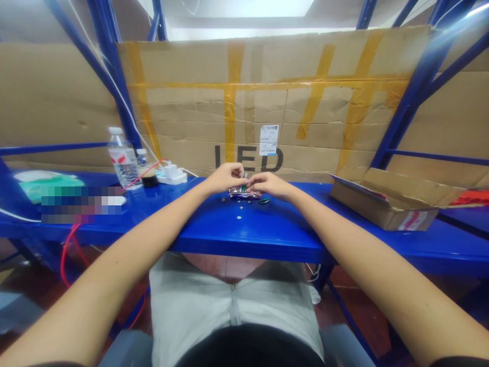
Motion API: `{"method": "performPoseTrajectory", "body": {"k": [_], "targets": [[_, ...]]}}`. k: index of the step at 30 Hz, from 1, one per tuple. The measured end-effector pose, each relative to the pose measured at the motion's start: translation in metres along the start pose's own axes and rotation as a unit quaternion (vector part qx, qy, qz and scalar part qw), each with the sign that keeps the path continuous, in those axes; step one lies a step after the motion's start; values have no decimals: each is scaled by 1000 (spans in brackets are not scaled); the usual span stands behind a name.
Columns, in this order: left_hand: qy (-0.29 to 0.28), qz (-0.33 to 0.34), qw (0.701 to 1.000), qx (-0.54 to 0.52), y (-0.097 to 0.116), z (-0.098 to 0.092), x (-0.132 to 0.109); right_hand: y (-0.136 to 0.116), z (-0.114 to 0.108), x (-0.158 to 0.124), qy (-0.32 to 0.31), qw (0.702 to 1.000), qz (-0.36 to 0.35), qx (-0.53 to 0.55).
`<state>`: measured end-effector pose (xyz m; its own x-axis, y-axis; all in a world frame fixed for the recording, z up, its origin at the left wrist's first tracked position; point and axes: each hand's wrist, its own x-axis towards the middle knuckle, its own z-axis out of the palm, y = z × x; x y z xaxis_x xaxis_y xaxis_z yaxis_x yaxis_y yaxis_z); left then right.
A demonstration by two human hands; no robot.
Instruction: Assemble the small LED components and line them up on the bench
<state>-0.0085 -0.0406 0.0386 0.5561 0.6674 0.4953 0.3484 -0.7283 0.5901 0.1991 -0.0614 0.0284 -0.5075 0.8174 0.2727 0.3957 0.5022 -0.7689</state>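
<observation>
Both hands meet over the blue table, in the middle of the head view. My left hand [228, 178] is closed in a pinch, its thumb and fingers at a small upright green and silver piece [243, 187]. From the other side, my right hand [272, 185] reaches the same spot with fingers bent together; what its fingertips grip is too small to make out. Under the hands lies a shiny metallic object [243, 195] with purplish tints, partly covered by the fingers. A small dark green piece [264, 201] rests right of it. Several tiny silvery bits [239, 217] lie in front.
On the left stand a water bottle [123, 158], a smaller bottle with dark liquid [148, 173] and a white power strip [173, 175]; a red cable [65, 250] hangs over the edge. An open cardboard box [382, 206] sits right. A large carton [191, 117] walls the back.
</observation>
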Motion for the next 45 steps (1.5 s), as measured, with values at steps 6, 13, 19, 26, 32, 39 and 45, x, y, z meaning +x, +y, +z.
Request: {"method": "performPoseTrajectory", "body": {"k": [6,13,19,26,32,39,45], "targets": [[59,16,998,-29,-7,14,4,0,3,0,39,999,1,-2],[18,29,999,39,-7,11,5,1,0,3,92,995,17,-21],[-186,-7,962,198,-1,-6,-3,0,-5,4,148,987,54,-35],[-283,19,925,252,-1,5,-5,7,-3,7,132,989,47,-44],[-290,30,919,265,2,11,-5,9,-3,8,129,989,47,-61],[-293,13,923,250,-3,8,-3,9,-6,8,125,989,50,-68],[-266,-31,943,195,-4,-4,0,6,-30,5,169,976,66,-122]]}}
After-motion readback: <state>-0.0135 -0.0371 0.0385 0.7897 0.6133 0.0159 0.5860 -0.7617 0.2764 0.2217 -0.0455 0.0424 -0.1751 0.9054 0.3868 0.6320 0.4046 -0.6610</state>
